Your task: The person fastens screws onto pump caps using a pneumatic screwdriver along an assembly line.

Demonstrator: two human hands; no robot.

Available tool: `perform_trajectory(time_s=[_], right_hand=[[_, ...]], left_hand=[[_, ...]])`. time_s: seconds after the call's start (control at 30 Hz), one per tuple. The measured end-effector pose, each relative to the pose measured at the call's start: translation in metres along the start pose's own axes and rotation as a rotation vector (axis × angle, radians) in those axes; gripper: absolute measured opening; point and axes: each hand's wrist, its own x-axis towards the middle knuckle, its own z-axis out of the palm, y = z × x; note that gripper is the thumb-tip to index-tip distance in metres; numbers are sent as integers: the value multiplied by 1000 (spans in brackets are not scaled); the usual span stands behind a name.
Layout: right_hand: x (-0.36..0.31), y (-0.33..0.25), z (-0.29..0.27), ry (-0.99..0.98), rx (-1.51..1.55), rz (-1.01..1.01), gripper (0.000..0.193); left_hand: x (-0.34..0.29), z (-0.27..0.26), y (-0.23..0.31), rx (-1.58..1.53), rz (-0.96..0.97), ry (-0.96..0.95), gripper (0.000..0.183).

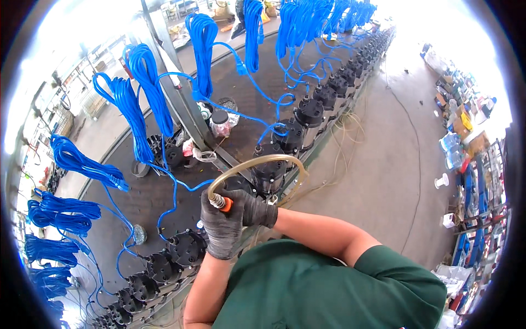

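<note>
My left hand [223,233], in a dark grey glove, is closed round an air tool [225,205] with an orange part by its hose fitting; the tool's body is hidden in the grip. A yellowish clear hose [257,160] arcs from its top to the right. Directly beside it is my right hand [257,211], also gloved, its fingers hidden behind the left hand. Both are over the row of black pump-like units, just in front of one black unit [239,185]. Another unit [188,247] is left of my left hand.
Several units [309,112] line the dark bench's edge [241,118], with blue cable coils [203,52] hanging above. A metal post [186,104] rises from the bench beside a lidded jar [220,124]. Shelving with boxes and bottles [453,151] stands right; a cord [415,137] crosses the floor.
</note>
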Motion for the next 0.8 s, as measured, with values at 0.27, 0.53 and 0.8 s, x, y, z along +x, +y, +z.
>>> perform_trajectory(time_s=[0.27, 0.53, 0.8], right_hand=[[-3, -9, -7, 107, -142, 266, 44], [-3, 3, -9, 125, -289, 166, 22], [-7, 24, -18, 93, -302, 208, 28]], left_hand=[[-35, -16, -82, -132, 0, 87, 40], [-37, 13, -135, 37, -214, -191, 74], [-23, 15, -122, 414, 113, -103, 53]])
